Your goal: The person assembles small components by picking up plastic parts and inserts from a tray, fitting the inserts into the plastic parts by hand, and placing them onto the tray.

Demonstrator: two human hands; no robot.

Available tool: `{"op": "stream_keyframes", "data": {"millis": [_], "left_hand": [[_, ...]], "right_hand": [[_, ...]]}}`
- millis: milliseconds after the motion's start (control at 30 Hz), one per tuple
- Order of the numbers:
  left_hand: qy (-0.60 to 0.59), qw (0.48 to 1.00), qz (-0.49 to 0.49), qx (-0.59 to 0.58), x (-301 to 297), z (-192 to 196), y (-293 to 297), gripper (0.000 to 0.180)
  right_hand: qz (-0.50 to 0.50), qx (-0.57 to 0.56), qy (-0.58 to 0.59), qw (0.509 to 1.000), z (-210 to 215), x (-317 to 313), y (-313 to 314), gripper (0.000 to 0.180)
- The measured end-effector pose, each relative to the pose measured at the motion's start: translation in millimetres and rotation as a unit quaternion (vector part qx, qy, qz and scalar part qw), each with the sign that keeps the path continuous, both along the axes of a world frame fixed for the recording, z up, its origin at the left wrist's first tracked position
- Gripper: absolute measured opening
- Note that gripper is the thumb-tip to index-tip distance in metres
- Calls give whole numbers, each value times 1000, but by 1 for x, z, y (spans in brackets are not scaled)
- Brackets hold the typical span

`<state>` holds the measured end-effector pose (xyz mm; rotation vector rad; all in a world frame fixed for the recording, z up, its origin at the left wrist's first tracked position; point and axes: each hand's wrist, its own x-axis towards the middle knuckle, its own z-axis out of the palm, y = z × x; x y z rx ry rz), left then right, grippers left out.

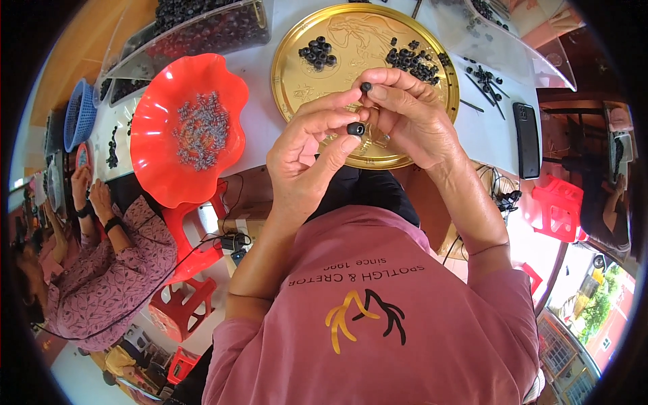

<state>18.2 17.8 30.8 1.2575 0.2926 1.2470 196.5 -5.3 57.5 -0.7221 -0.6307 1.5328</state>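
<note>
A small black cylindrical part point(356, 128) is pinched at the left thumb tip; a smaller black ring point(366, 86) sits at the right fingertips.

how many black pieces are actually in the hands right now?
2. One small black ring is pinched at the right hand fingertips; one larger black piece sits between the left hand thumb and fingers. More may be hidden in the palms.

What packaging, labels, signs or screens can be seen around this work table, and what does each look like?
Phone: lies flat on the white table, right of the gold tray; slim black rectangle, screen dark.
Clear plastic bags: top left, behind the red wavy bowl; see-through, filled with small black parts.
Clear plastic bag: top right, see-through, a few black pieces inside.
Shirt print: on the person's pink shirt; a yellow and black branching figure under a line of dark lettering.
</note>
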Motion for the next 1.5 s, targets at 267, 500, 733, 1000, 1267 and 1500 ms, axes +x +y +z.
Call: {"op": "stream_keyframes", "data": {"millis": [267,500,733,1000,1267,1500], "left_hand": [[-12,990,-76,-119,-2,-4,14,23],[23,990,-65,-121,5,0,21,23],[52,988,-65,-128,9,5,25,23],[52,988,-61,-132,12,1,29,22],[60,989,-60,-124,14,2,29,22],[92,989,-55,-99,15,3,29,21]], "right_hand": [[-54,65,-421,903,42,11,-2,16],[-50,159,-611,774,55,8,-1,17],[-68,186,-651,733,55,5,0,16],[-96,230,-703,666,59,-1,1,14],[-98,238,-697,670,56,0,2,14],[-60,171,-675,715,57,7,3,17]]}}
